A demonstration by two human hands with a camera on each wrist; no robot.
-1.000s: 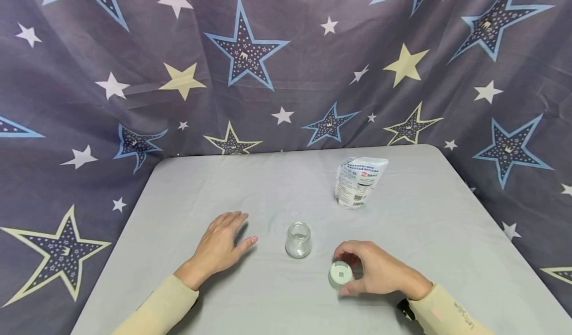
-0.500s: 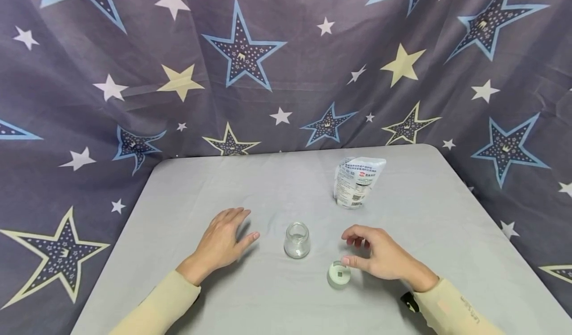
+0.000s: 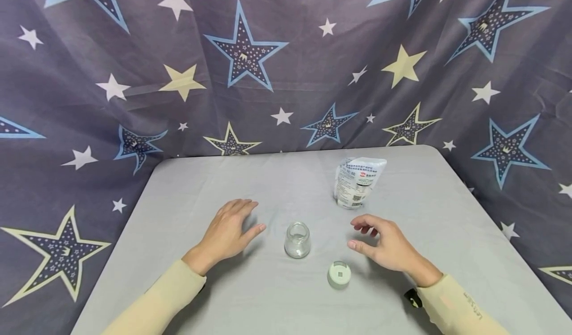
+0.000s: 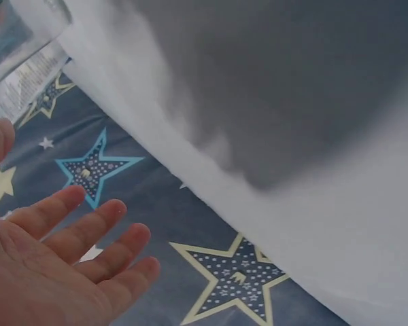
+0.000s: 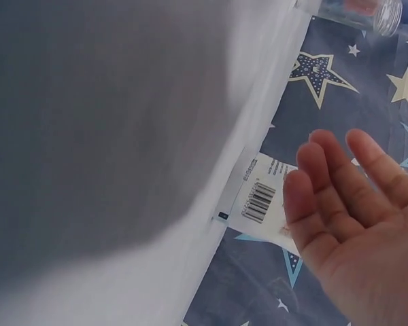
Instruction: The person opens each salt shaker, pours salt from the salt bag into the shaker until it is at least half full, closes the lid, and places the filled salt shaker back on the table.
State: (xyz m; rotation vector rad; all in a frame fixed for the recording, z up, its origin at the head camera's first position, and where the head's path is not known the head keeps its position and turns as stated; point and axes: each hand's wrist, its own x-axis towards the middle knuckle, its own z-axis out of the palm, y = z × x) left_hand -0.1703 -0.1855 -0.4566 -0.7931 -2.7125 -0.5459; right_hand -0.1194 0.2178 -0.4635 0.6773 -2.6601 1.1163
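A small clear glass jar [image 3: 297, 240] stands uncapped near the middle of the table. To its right and nearer the front lies a round pale green lid [image 3: 339, 274] with a square mark on top. My left hand [image 3: 228, 231] hovers left of the jar, fingers spread and holding nothing. On the other side, my right hand [image 3: 384, 240] is above the table behind and right of the lid, fingers loosely bent around nothing. In the right wrist view, a printed pouch [image 5: 262, 197] with a barcode shows beyond the fingers.
The white printed pouch stands upright at the back right of the grey-covered table [image 3: 250, 295]. A dark curtain [image 3: 286, 77] with stars hangs behind the table and along its sides.
My right hand has let go of the lid, leaving it on the table, and moved back and right. My left hand has shifted slightly forward and right. Jar and pouch stay put.
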